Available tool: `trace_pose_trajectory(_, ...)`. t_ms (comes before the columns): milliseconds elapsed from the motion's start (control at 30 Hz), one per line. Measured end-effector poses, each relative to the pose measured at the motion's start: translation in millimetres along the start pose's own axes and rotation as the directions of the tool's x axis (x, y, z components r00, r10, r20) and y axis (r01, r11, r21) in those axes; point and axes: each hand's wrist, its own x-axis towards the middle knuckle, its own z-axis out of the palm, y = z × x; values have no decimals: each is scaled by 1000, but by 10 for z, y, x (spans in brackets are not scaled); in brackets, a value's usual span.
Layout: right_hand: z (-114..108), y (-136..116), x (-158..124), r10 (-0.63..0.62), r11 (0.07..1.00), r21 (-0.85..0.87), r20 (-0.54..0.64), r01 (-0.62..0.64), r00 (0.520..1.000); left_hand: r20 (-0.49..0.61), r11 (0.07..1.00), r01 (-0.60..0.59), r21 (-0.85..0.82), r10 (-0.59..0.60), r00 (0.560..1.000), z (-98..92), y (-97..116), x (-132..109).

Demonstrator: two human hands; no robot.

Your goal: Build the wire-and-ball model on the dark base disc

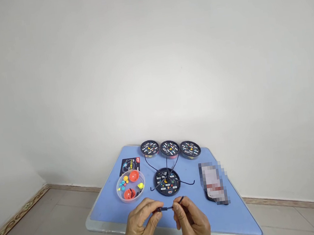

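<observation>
Near the front edge of the table, my left hand [143, 224] pinches a small black connector piece [164, 209] between thumb and fingers. Opposite it, my right hand [193, 220] is closed on a thin black rod [181, 199]; the rod's thin end meets the connector, but how deep it sits I cannot tell. Just beyond both hands lies a round black base [168, 193] printed with planets. Several bent black arms [188, 183] spread out from its central post. To the left, a clear round tub [119, 196] holds orange half-shells [134, 176], small coloured balls [125, 178] and black bits.
Three round containers with black planet-printed lids [149, 147] stand along the back of the blue table [108, 211]. A black printed card [125, 166] lies behind the tub. On the right is a pixelated flat object [213, 183] with a black edge. A white wall rises behind.
</observation>
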Motion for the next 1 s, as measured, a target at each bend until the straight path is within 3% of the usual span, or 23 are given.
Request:
trace_pose_trajectory(567,36,89,-41,-7,1000,-24,11,7,1000,15,998,35,48,-36,999,42,-75,-68)
trace_pose_trajectory(833,76,237,-136,30,999,-21,-15,-30,999,-55,999,-44,18,45,997,132,-140,-188)
trace_pose_trajectory(1000,46,306,-141,123,992,-7,-25,-124,992,-79,998,-58,22,60,995,213,-202,-211)
